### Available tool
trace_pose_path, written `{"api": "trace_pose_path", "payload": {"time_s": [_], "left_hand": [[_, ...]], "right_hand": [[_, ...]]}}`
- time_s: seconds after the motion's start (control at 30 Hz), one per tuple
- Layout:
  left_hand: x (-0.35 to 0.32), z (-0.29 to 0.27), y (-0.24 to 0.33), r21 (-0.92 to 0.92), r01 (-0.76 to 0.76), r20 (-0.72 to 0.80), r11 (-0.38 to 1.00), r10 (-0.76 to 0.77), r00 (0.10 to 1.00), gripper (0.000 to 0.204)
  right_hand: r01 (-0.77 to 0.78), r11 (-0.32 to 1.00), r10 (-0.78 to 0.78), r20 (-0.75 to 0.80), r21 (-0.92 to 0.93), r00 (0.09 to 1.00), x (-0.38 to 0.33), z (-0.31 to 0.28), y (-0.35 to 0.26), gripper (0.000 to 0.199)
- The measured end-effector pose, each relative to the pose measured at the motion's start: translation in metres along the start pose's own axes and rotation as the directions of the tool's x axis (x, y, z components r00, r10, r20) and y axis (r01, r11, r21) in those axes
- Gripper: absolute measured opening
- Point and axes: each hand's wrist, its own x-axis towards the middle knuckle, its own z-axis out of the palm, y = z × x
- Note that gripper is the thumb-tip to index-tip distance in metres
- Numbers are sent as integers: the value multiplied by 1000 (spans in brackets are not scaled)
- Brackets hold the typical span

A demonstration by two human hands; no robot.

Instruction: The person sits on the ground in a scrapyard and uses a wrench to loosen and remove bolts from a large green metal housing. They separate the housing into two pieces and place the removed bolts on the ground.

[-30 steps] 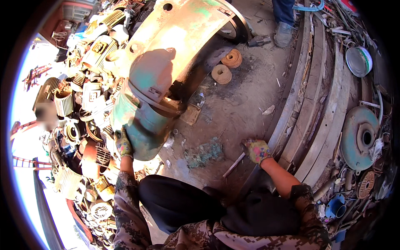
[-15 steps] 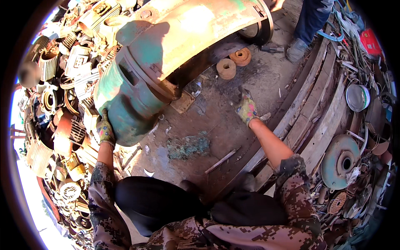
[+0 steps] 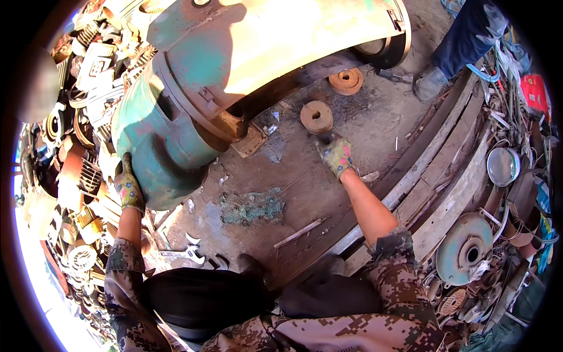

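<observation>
- Green motor housing (image 3: 176, 117): lying on its side on the dirt floor (image 3: 328, 193).
- Left hand (image 3: 129, 188), gloved: pressing flat and open against the housing's rounded end.
- Right hand (image 3: 335, 155), gloved: reaching, fingers curled, just below a rusty disc (image 3: 316, 116) lying right of the housing; grip unclear.
- Wrench (image 3: 185, 254): lying below the housing.

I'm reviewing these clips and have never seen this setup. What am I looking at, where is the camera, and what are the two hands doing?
This is a fisheye camera worn on a person's head, looking down, so straight edges bend near the rim. There is no robot, only two gloved hands. The left hand presses against the end of a big green machine housing lying on dirt ground. The right hand reaches toward a rusty round disc; whether it grips anything is unclear. A second disc, a wrench and a metal rod lie nearby. Another person's leg stands at the top.
</observation>
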Motion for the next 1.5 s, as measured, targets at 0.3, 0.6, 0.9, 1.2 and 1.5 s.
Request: {"api": "trace_pose_path", "payload": {"time_s": [0.3, 0.6, 0.9, 1.2, 1.5], "left_hand": [[-22, 25, 15, -81, 26, 31, 996, -24, 999, 66], [-19, 25, 8, -25, -58, 47, 998, 59, 997, 65], [-35, 13, 27, -39, 30, 26, 999, -29, 999, 76], [-31, 25, 30, 49, -1, 57, 999, -2, 998, 78], [-34, 10, 27, 50, 67, -28, 997, -66, 997, 73]], "right_hand": [[-169, 976, 214, -509, 135, 834, 144, -77, 86, 48], [-279, 960, 264, -431, 28, 863, 178, -63, 109, 61], [-242, 961, 262, -157, 135, 952, -66, -71, 93, 43], [347, 771, -170, 354, -533, 920, 28, -47, -59, 93], [380, 886, -159, 596, -265, 787, -54, 27, -82, 75]]}}
